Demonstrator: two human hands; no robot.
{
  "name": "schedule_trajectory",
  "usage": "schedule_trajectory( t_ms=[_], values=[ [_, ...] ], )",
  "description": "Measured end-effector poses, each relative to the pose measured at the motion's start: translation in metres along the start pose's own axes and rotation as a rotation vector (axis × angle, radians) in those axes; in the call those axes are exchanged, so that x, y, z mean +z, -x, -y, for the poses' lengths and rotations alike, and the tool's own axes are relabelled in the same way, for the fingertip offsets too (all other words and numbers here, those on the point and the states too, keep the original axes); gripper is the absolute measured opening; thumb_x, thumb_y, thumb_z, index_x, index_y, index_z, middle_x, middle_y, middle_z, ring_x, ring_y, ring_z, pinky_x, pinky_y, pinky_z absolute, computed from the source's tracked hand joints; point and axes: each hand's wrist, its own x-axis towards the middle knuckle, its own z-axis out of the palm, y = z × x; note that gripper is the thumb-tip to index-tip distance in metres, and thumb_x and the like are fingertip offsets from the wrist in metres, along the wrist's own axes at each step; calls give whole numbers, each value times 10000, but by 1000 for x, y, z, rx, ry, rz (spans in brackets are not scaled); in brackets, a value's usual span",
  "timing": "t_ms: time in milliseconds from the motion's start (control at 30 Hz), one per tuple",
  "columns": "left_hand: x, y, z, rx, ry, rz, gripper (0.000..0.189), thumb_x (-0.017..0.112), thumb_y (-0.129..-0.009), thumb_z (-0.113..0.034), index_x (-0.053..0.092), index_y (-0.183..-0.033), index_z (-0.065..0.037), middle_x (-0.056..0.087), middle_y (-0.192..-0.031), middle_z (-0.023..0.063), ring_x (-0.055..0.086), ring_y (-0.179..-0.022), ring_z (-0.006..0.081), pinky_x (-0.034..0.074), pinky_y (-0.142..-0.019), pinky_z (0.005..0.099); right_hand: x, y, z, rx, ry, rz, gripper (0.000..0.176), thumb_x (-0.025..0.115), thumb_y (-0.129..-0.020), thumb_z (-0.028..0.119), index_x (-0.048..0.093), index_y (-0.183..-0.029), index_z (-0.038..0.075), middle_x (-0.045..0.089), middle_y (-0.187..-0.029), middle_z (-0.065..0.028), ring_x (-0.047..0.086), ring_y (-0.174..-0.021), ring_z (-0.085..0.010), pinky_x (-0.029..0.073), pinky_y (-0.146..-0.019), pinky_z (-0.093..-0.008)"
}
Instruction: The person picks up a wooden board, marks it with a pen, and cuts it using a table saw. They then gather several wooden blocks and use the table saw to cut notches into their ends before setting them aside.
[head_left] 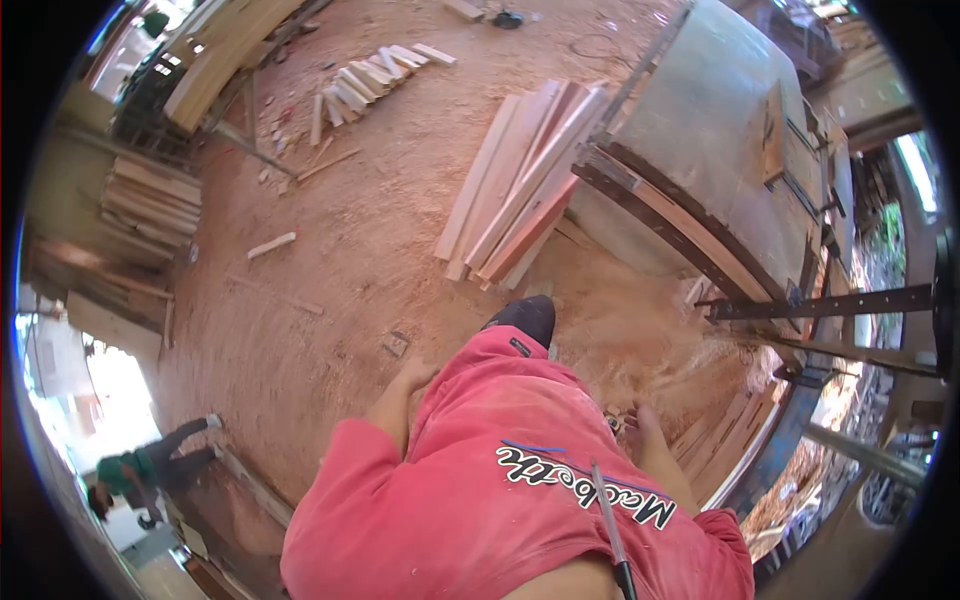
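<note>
My left hand (415, 377) hangs beside the hem of the pink shirt (430, 510), its fingers mostly hidden by the cloth. On the other side, my right hand (645, 425) hangs low with its fingers stretched out, holding nothing that shows. Just beside its fingers is a small dark and yellowish thing (613, 424), partly covered by the shirt. A pen (608, 510) is clipped at the shirt's collar. Ahead of my dark shoe (530, 315), a stack of long reddish boards (525, 180) lies on the sawdust-covered ground.
A large machine table (705, 120) stands at the right, with a metal bar (830, 303) jutting beside it. Short wood pieces (370, 78) lie in a row farther off. Stacked planks (150, 205) are at the left. A person in green (125, 475) is at lower left.
</note>
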Motion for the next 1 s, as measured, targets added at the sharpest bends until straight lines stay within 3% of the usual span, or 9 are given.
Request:
schedule_trajectory(
  t_ms=[100, 233, 400, 633, 700, 767, 833, 933, 1000],
  values=[
    [0, 2, 56, -96, 104, 2, 781, 732, -791, -431, 560, -1302, 133, 557, -1356, 327, 551, -1289, 396, 473, -1037, 413, 41, -34, 38, -101, 61, 138, 473, 614, -957, 351, 523, -1292, 31, 610, -1147, -118, 585, -831, -235, 504, -707, -405],
    [-18, 7, 80, -61, 262, -60, 778, 721, -797, -429, 557, -1295, 145, 557, -1355, 332, 554, -1284, 398, 472, -1039, 416, 122, -3, 89, -273, 46, 248, 472, 610, -960, 355, 529, -1307, 45, 627, -1147, -117, 592, -835, -225, 512, -707, -391],
    [-33, -25, 94, 44, 391, -215, 822, 692, -817, -513, 561, -1283, 151, 566, -1337, 337, 557, -1276, 406, 475, -1032, 424, 203, 60, 107, -487, 340, 324, 322, 616, -959, 334, 577, -1183, 106, 613, -975, -65, 595, -719, -172, 495, -581, -321],
    [-45, 11, 217, 119, 707, -297, 575, 472, -988, -510, 726, -1047, 1, 697, -990, 297, 690, -975, 411, 499, -929, 489, 259, 45, 61, -232, 589, 321, 224, 578, -949, 271, 484, -768, 180, 428, -625, 23, 398, -465, -124, 285, -404, -289],
    [-45, 46, 280, 289, -36, -229, 565, 396, -1030, -452, 733, -1044, 2, 711, -998, 262, 676, -936, 403, 522, -856, 467, 289, 62, 54, -198, 691, 282, 180, 582, -935, 244, 510, -789, 168, 451, -648, 18, 414, -464, -125, 279, -398, -282],
    [-31, 68, 376, 359, -158, -53, 491, 419, -1010, -410, 731, -1071, -35, 702, -1047, 245, 651, -969, 438, 519, -870, 492, 327, 61, 48, -196, 771, 335, 111, 592, -934, 243, 566, -882, 149, 495, -699, 5, 459, -504, -131, 302, -407, -277],
    [-51, 121, 431, -173, 166, 12, 441, 533, -936, -315, 645, -1265, -42, 661, -1258, 193, 628, -1155, 364, 492, -971, 475, 376, 83, 63, -244, 862, 380, 110, 602, -933, 240, 597, -951, 131, 520, -726, -4, 480, -521, -130, 321, -409, -276],
    [-57, 103, 515, -364, 79, -46, 460, 524, -942, -330, 625, -1296, -55, 691, -1168, 201, 675, -1045, 336, 536, -891, 461, 435, 157, 62, -496, 762, 384, 193, 621, -929, 219, 610, -1074, 93, 552, -764, -17, 500, -531, -124, 354, -405, -269],
    [-67, 73, 506, -667, 1130, -524, 403, 525, -942, -334, 660, -1163, -24, 688, -994, 176, 676, -901, 323, 532, -753, 451, 457, 156, 84, -553, 727, 471, 223, 634, -923, 196, 612, -1105, 69, 567, -760, -21, 514, -530, -117, 371, -401, -260]
  ],
)
